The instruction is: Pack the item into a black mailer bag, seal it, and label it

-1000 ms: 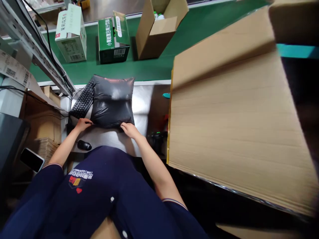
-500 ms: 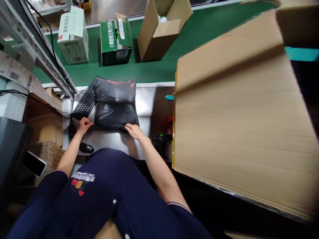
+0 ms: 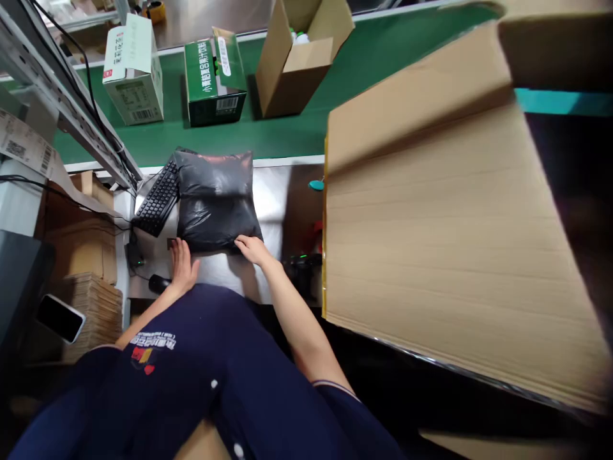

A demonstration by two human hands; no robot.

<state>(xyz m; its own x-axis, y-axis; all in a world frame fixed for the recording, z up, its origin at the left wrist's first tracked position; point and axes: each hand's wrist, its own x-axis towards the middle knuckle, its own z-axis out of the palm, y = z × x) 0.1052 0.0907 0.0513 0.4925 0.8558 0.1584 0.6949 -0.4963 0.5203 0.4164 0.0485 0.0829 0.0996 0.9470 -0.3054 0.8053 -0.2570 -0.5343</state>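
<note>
A filled black plastic mailer bag [image 3: 216, 199] lies on the steel worktop [image 3: 275, 198] in front of me. My right hand [image 3: 252, 248] rests on the bag's near right corner, fingers curled over its edge. My left hand [image 3: 182, 265] lies flat on the worktop just below the bag's near left corner, fingers stretched out, holding nothing. A black keyboard [image 3: 158, 199] sits partly under the bag's left side.
A tall stack of flat cardboard sheets [image 3: 445, 223] fills the right. On the green conveyor [image 3: 297, 131] stand a white carton [image 3: 131, 70], a green carton [image 3: 215, 76] and an open cardboard box [image 3: 292, 57]. A mouse [image 3: 157, 283], phone [image 3: 60, 318] and scanner [image 3: 301, 265] lie nearby.
My left hand has moved right from beside the keyboard to the worktop below the bag's left corner and now lies flat. My right hand stays on the bag's right corner.
</note>
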